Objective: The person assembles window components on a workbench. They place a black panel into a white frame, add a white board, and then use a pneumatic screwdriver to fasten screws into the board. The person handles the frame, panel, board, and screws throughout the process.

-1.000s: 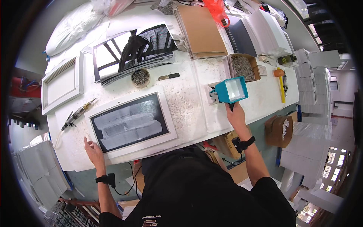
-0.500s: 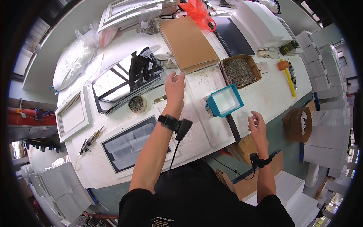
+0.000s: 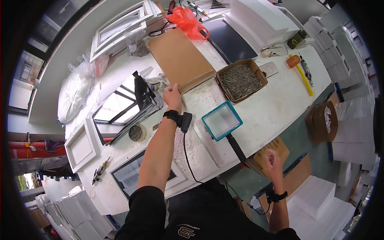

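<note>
Reaching further since half a second ago, the left hand (image 3: 173,95) now lies on the near corner of the flat cardboard box (image 3: 180,60), fingers spread and pressed on the edge rather than wrapped round it. That box sits at the table's 12 o'clock, just beside an orange bag (image 3: 186,20) at its far end. Meanwhile the right hand (image 3: 273,159) has dropped off the table (image 3: 276,108) and hangs at 4 o'clock past the edge, fingers curled into a loose fist around nothing. Between the two hands lies the teal scoop (image 3: 222,120), its black handle pointing toward 5 o'clock, untouched. At 1 o'clock from the scoop stands an open carton of nails (image 3: 241,79), with a yellow mallet (image 3: 302,72) well apart at 2 o'clock. Left of the forearm, at 9 o'clock, sits a small round tin (image 3: 137,133) by a stack of window frames (image 3: 120,106).
</note>
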Available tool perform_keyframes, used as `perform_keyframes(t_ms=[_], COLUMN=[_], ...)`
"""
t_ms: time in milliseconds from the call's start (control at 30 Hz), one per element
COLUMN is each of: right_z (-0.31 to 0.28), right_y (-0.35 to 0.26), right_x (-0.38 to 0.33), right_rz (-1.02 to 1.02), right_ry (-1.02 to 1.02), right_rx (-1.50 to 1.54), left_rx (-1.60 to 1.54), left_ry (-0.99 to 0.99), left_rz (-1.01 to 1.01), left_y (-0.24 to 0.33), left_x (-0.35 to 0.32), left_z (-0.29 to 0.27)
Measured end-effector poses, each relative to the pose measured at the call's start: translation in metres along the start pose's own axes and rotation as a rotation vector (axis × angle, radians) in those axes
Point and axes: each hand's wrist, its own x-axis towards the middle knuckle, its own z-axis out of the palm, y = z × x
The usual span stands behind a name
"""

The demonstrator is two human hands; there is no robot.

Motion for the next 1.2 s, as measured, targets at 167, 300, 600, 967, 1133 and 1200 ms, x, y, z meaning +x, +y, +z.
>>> perform_keyframes(t_ms=[167,300,600,967,1133,1200], right_z=[0.007,0.007,-0.002,0.040,0.107,0.132], right_y=[0.003,-0.002,-0.042,-0.159,-0.233,-0.257], right_x=[0.001,0.000,-0.009,-0.019,-0.005,0.004], right_rz=[-0.022,-0.029,-0.122,-0.271,-0.407,-0.460], right_ry=[-0.009,-0.024,-0.013,-0.133,-0.215,-0.214], right_rx=[-0.047,-0.038,-0.034,0.268,0.491,0.580], left_rx=[0.046,-0.025,-0.474,-0.950,-1.040,-0.993], left_ry=[-0.005,0.083,-0.184,-0.404,-0.497,-0.532], left_rz=[-0.038,0.141,-0.108,-0.169,-0.206,-0.221], left_y=[0.021,0.023,0.130,0.150,0.148,0.149], left_x=[-0.004,0.002,-0.030,-0.109,-0.141,-0.171], left_z=[-0.008,-0.014,-0.038,-0.121,-0.147,-0.154])
